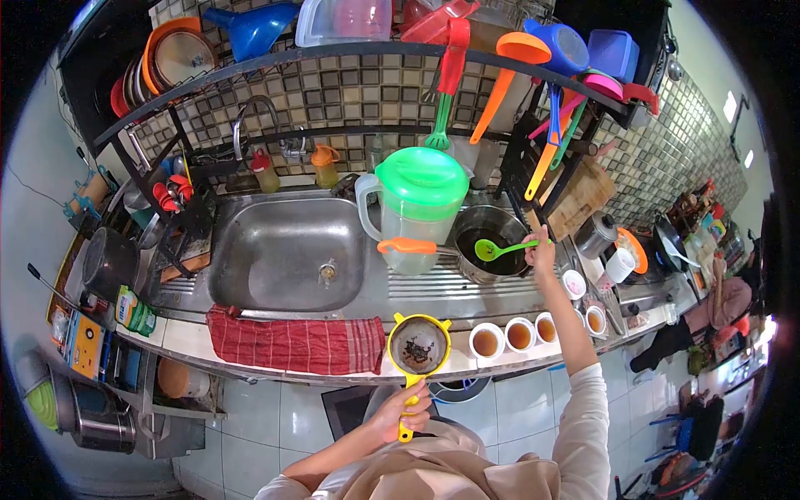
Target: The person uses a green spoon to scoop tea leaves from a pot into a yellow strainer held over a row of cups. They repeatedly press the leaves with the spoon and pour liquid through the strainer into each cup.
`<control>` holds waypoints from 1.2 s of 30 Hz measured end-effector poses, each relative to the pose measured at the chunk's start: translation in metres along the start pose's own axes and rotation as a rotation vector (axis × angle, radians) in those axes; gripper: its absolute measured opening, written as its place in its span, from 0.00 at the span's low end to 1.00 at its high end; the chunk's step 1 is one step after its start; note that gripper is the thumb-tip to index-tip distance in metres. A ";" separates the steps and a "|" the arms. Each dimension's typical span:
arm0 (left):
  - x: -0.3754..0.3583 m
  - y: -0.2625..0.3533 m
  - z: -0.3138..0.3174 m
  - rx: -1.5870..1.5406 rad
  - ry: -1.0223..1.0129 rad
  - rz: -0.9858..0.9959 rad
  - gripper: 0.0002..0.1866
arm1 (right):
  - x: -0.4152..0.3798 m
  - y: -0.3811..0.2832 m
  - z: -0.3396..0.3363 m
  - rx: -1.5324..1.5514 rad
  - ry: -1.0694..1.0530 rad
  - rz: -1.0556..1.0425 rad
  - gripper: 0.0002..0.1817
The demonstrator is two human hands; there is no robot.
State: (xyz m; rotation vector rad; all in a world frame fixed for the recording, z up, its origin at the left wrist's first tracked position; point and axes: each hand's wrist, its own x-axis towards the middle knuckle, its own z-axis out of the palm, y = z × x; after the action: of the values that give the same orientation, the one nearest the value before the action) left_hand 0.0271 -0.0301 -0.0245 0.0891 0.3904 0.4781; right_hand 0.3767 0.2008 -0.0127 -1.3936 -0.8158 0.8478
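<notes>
My left hand (400,414) is closed round the handle of a yellow strainer (444,343), held over the counter's front edge. Dark bits, like tea leaves, lie in its mesh. My right hand (540,249) grips the handle of a green ladle (488,249), whose bowl is inside a metal saucepan (493,272) of dark liquid. The pan's orange handle (406,246) points left, in front of a clear pitcher (408,218) with a green lid. Several white cups (487,341) of brown liquid stand along the front edge, some partly behind my right forearm.
A steel sink (283,250) lies left of the pitcher. The red cloth (292,343) hangs over the counter's front edge. Overhead, a dark rack (333,55) carries plates and hanging utensils. A metal pot (597,234) and an orange plate (640,252) stand at right.
</notes>
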 end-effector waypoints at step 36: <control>-0.007 0.004 0.009 0.013 -0.008 -0.031 0.14 | -0.143 -0.104 0.067 -0.003 -0.554 0.172 0.32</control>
State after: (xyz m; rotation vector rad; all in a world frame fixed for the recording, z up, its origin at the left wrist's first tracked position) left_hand 0.0226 -0.0295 -0.0130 0.0975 0.3865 0.4445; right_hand 0.2517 0.1078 0.0939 -1.2555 -1.1222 1.4012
